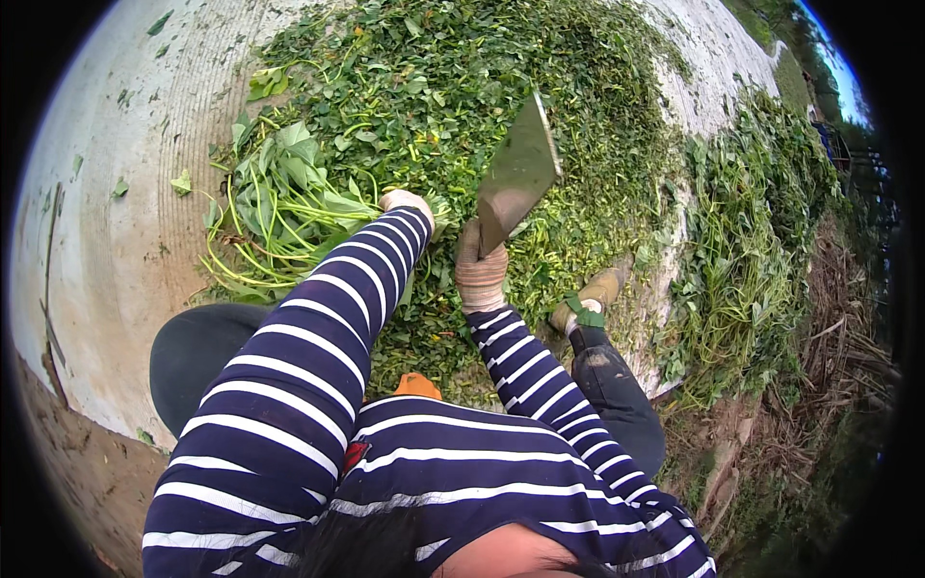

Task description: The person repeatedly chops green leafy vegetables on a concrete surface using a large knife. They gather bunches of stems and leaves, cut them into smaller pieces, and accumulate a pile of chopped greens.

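Note:
My left hand (408,206), in a pale work glove, is closed around a bundle of leafy green vines (282,206), probably sweet potato. Long stems trail leftward from it, and short stem ends show just right of the glove. My right hand (483,273), in a knitted striped glove, grips a broad-bladed cleaver (519,170). The handle is hidden inside the fist. Its wide metal blade points away from me, right of the bundle and apart from it. Chopped leaves and stem pieces (448,108) cover the ground under and beyond both hands.
Pale ridged concrete (144,180) lies to the left, with a thin stick (50,303) near its edge. On the right is a long heap of uncut vines (751,253), beside dry brown stalks (831,318). My shod foot (596,296) rests on the cuttings. Something orange (418,386) shows before my torso.

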{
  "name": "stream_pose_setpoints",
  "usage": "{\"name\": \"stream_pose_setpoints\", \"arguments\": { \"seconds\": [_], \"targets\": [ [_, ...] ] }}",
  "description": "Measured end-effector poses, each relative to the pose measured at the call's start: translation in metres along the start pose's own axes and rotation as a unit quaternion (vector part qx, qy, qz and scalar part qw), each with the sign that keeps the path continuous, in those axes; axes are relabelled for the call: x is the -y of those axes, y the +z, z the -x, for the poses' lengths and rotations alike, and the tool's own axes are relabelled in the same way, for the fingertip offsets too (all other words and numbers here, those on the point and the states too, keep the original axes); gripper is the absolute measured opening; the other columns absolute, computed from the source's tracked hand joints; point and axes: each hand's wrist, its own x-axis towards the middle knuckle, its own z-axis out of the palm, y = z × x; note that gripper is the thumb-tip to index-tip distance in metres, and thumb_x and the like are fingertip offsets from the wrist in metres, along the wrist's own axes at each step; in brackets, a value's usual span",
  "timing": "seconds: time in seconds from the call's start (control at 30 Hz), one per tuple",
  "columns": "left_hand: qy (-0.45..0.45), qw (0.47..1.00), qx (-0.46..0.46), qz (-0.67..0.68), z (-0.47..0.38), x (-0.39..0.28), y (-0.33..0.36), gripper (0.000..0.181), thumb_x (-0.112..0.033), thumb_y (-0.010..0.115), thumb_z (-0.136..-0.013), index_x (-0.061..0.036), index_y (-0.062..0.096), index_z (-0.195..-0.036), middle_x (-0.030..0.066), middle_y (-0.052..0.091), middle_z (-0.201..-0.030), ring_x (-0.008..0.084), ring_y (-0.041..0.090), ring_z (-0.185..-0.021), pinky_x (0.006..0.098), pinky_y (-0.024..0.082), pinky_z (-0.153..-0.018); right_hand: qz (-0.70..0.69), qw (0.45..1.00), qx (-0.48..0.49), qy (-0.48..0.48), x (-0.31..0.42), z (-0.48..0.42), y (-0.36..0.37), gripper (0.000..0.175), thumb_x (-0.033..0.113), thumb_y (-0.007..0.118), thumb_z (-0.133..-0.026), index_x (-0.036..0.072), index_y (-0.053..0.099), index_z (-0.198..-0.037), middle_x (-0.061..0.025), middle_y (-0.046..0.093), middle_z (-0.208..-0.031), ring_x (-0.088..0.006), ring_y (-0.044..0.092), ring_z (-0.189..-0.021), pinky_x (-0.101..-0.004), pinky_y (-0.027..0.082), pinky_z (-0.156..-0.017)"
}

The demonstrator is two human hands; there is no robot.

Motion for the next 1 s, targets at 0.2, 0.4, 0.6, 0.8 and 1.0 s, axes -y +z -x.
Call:
{"name": "stream_pose_setpoints", "arguments": {
  "seconds": [0.2, 0.4, 0.6, 0.8, 1.0],
  "targets": [
    [0.028, 0.986, 0.017, 0.163, 0.026, 0.042, 0.022, 0.080, -0.042, 0.080, -0.073, 0.0057, 0.050, -0.130, 0.0220, 0.070, -0.111, 0.0310, 0.069, -0.105, 0.0384, 0.054, -0.091, 0.117, 0.927, 0.229, 0.273, -0.060, 0.008, -0.009, 0.044, 0.037, 0.061, -0.094, 0.000, 0.066, -0.117, -0.0182, 0.070, -0.094, -0.0292, 0.064, -0.087, -0.0384, 0.050, -0.083],
    [0.000, 0.999, 0.037, 0.018, 0.022, 0.035, 0.021, 0.093, -0.045, 0.084, -0.068, 0.0057, 0.043, -0.135, 0.0146, 0.071, -0.117, 0.0238, 0.070, -0.105, 0.0359, 0.055, -0.087, -0.320, 0.946, 0.040, -0.014, 0.068, -0.108, -0.052, 0.020, 0.020, 0.057, -0.101, 0.002, 0.062, -0.094, -0.0037, 0.058, -0.071, -0.0131, 0.051, -0.059, -0.0277, 0.039, -0.053],
    [-0.027, 1.000, 0.008, 0.008, 0.009, 0.015, 0.032, 0.079, -0.042, 0.084, -0.071, -0.0013, 0.056, -0.132, 0.0110, 0.071, -0.118, 0.0223, 0.071, -0.106, 0.0399, 0.055, -0.085, 0.253, 0.856, 0.336, 0.301, -0.065, 0.048, 0.012, 0.042, 0.038, 0.056, -0.095, 0.004, 0.060, -0.119, -0.0259, 0.067, -0.109, -0.0389, 0.064, -0.101, -0.0437, 0.049, -0.091],
    [-0.020, 0.998, -0.033, 0.046, 0.027, 0.045, 0.037, 0.089, -0.051, 0.083, -0.068, -0.0011, 0.051, -0.134, 0.0098, 0.071, -0.115, 0.0261, 0.068, -0.108, 0.0429, 0.051, -0.095, -0.080, 0.973, 0.178, 0.121, -0.020, -0.036, -0.022, 0.026, 0.023, 0.064, -0.095, -0.001, 0.066, -0.106, -0.0049, 0.065, -0.081, -0.0155, 0.060, -0.073, -0.0297, 0.048, -0.068],
    [-0.008, 0.999, -0.048, 0.007, 0.024, 0.029, 0.043, 0.054, -0.042, 0.083, -0.070, -0.0072, 0.072, -0.109, 0.0096, 0.075, -0.104, 0.0249, 0.073, -0.096, 0.0397, 0.056, -0.080, -0.309, 0.948, -0.004, -0.080, 0.052, -0.103, -0.031, 0.023, 0.023, 0.062, -0.100, 0.001, 0.063, -0.095, -0.0031, 0.058, -0.065, -0.0133, 0.053, -0.053, -0.0282, 0.041, -0.049]
  ]
}}
